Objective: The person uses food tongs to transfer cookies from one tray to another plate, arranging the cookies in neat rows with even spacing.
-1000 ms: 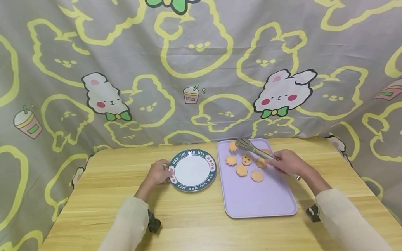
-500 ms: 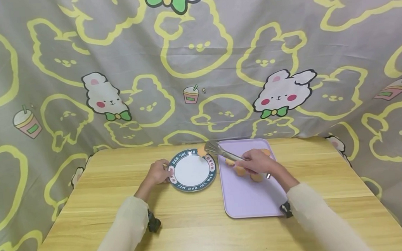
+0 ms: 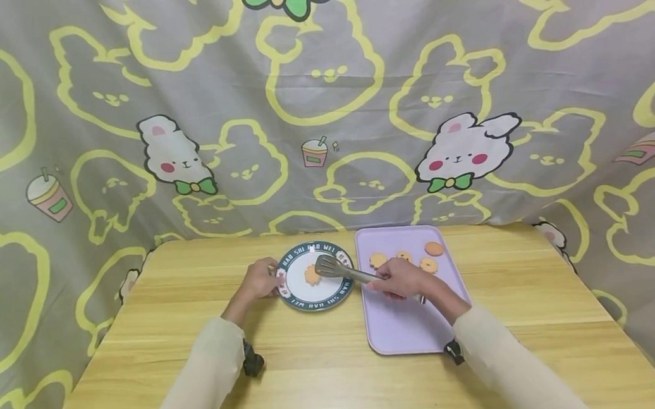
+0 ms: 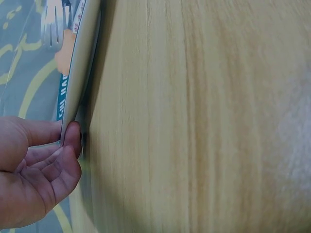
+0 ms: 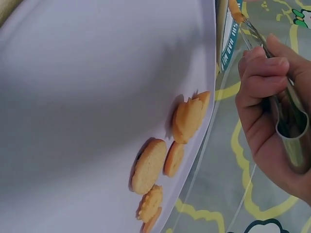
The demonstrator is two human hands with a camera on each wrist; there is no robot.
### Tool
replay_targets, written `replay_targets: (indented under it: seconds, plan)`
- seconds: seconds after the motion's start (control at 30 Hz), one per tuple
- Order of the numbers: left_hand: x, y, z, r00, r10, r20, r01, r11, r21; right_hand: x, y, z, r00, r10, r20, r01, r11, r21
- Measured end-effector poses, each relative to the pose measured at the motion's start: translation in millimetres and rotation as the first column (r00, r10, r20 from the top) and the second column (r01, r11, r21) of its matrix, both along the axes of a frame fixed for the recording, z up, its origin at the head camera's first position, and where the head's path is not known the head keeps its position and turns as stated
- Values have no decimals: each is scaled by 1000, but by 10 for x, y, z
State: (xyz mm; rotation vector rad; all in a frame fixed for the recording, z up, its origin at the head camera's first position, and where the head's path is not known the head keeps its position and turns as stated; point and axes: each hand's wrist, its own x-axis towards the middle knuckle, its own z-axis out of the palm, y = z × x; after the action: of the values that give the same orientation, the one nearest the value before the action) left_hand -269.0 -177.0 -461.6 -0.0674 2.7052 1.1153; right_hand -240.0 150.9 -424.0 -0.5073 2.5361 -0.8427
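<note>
My left hand (image 3: pixel 261 280) pinches the left rim of a round white plate (image 3: pixel 313 305) with a dark green lettered border. The thumb lies on top and the fingers are beneath, as the left wrist view shows at the plate's edge (image 4: pixel 83 53). My right hand (image 3: pixel 404 279) grips metal food tongs (image 3: pixel 360 276) that reach left across the plate. At their slotted tips is a scalloped cookie (image 3: pixel 312 274), over the plate's white middle. In the right wrist view the tongs' bent end (image 5: pixel 295 145) sticks out of the curled palm.
A lilac tray (image 3: pixel 402 335) lies right of the plate, under my right hand. Several cookies (image 3: pixel 434 248) sit in its far half, some hidden behind that hand. The wooden table (image 3: pixel 317 382) ends at a patterned cloth (image 3: pixel 354 101) hanging at the back.
My right hand has moved left from over the tray, carrying the tongs and a scalloped cookie from the tray to above the plate's middle. The left hand stays at the plate's rim.
</note>
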Motion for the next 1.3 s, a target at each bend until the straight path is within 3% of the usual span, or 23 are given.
replay_targets:
  seconds: [0.33, 0.7, 0.9, 1.1, 1.3]
  plan:
    - [-9, 3, 15, 1000, 3, 25, -2, 1000, -7, 22, 11, 1, 1000, 0, -31, 1, 1000, 16]
    - [-23, -33, -4, 1000, -21, 2, 21, 1000, -1, 28, 85, 30, 998, -49, -32, 49, 999, 13]
    - [-28, -28, -8, 1000, -29, -13, 29, 1000, 0, 20, 301, 128, 995, -83, -51, 82, 996, -27]
    - [-41, -28, 4, 1000, -19, -13, 19, 1000, 6, 13, 570, 220, 988, -79, -131, 77, 997, -21]
    - [-27, -24, -11, 1000, -18, -6, 18, 1000, 0, 52, 808, 192, 984, -159, -84, 161, 987, 26]
